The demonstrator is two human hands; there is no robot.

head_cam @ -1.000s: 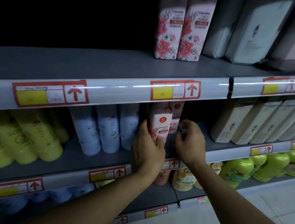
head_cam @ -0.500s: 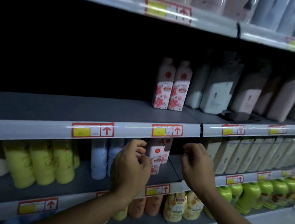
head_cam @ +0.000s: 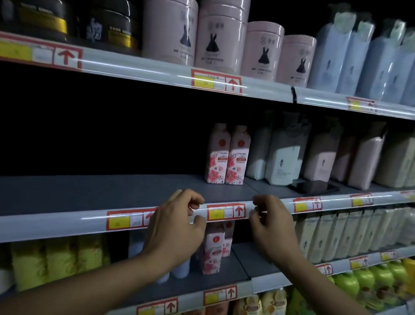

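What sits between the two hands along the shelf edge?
In the head view, a red-framed price label with a yellow patch and an up arrow sits on the shelf rail, between the left hand and the right hand.

Head-worn view, close, facing shelves (head_cam: 98,193)

I see middle shelf (head_cam: 85,192) bare and wide left of two floral bottles (head_cam: 218,158): free way in there. Right side blocked, white bottle (head_cam: 285,159) and pink ones (head_cam: 322,157) packed tight. Upper shelf (head_cam: 139,67) limits height.
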